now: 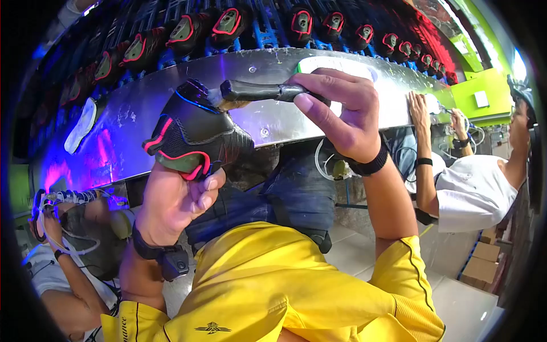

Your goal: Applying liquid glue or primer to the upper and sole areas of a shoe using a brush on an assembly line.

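My left hand (179, 194) is closed around a black shoe upper (199, 128) with pink-red trim, tilted over the near edge of the metal bench. A blue line runs around the shoe's far end. Between the fingers of my right hand (347, 111) is a dark-handled brush (256, 91), lying roughly level. Its pale bristles touch the shoe's side near that far end; my right fingers partly cover the handle's tip. Behind the right hand, a white shoe sole (319, 64) with a green edge lies on the bench, partly hidden.
The metal bench (151, 91) curves across the view. Another white sole (81, 125) rests at its left. Several black shoes (231, 24) line a blue conveyor rack beyond. Co-workers sit at both sides, one in a white shirt (476, 191) at the right. Cardboard boxes (483, 259) stand at lower right.
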Demonstrator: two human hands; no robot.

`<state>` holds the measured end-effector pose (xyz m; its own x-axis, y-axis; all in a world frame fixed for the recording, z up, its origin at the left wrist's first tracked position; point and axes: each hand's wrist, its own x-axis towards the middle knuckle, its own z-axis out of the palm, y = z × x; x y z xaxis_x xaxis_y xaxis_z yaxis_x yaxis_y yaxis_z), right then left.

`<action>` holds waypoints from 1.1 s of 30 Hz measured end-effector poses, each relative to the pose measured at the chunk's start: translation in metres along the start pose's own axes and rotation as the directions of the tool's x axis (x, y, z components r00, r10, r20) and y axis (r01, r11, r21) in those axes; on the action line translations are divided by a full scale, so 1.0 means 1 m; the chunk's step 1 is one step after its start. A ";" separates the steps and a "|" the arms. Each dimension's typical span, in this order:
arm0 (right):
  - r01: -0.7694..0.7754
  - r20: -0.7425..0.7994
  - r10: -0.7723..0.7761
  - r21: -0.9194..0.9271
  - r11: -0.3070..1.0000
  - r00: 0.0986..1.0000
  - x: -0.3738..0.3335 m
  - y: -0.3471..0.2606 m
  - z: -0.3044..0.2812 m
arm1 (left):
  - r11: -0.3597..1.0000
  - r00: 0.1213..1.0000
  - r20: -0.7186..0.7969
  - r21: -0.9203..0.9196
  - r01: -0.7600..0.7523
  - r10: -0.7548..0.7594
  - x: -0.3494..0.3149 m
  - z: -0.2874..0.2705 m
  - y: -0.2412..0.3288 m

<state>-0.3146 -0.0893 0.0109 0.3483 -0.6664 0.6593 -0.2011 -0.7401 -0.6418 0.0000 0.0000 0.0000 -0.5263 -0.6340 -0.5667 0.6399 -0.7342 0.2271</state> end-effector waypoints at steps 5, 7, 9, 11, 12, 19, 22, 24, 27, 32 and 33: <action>-0.015 -0.013 0.016 0.049 0.999 1.000 -0.011 0.013 -0.002 | 0.998 0.995 0.091 -0.054 0.034 -0.029 0.011 0.004 -0.016; -0.036 -0.013 0.037 0.061 0.997 0.999 -0.018 0.015 0.001 | 0.997 0.995 0.092 -0.056 0.046 -0.040 0.010 0.004 -0.018; -0.058 -0.012 0.059 0.074 0.996 0.998 -0.025 0.017 0.005 | 0.997 0.994 0.092 -0.057 0.058 -0.052 0.008 0.006 -0.019; -0.095 -0.022 0.098 0.114 0.989 0.995 -0.032 0.019 0.009 | 0.997 0.996 0.069 -0.047 0.061 -0.057 0.006 0.008 -0.019; -0.102 -0.025 0.106 0.131 0.986 0.994 -0.035 0.021 0.011 | 0.997 0.996 0.067 -0.043 0.058 -0.055 0.005 0.008 -0.018; -0.221 0.004 0.222 0.098 0.970 0.975 -0.052 0.033 0.010 | 1.000 0.993 0.116 0.026 0.018 -0.021 0.011 0.000 -0.013; -0.285 -0.010 0.289 0.152 0.946 0.957 -0.053 0.031 0.012 | 0.942 0.989 0.052 0.301 -0.150 0.141 0.020 -0.014 -0.019; -0.418 0.028 0.424 0.238 0.877 0.905 -0.052 0.030 0.013 | 0.924 0.987 0.052 0.347 -0.159 0.150 0.025 -0.011 -0.007; -0.663 0.003 0.672 0.163 0.730 0.741 -0.051 0.039 0.023 | 0.974 0.976 0.164 0.152 -0.170 0.145 0.039 -0.002 0.005; -0.477 -0.090 0.477 0.029 0.879 0.874 -0.053 0.000 0.004 | 0.932 0.960 0.161 0.246 -0.265 0.230 0.062 0.027 0.032; -0.452 -0.115 0.452 0.021 0.892 0.885 -0.053 -0.001 0.000 | 0.894 0.951 0.149 0.330 -0.305 0.269 0.071 0.030 0.043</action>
<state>-0.3332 -0.0533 -0.0238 0.1118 -0.9343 0.3386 -0.3181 -0.3564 -0.8785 -0.0274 -0.0839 -0.0068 -0.4119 -0.8373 -0.3596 0.5477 -0.5429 0.6366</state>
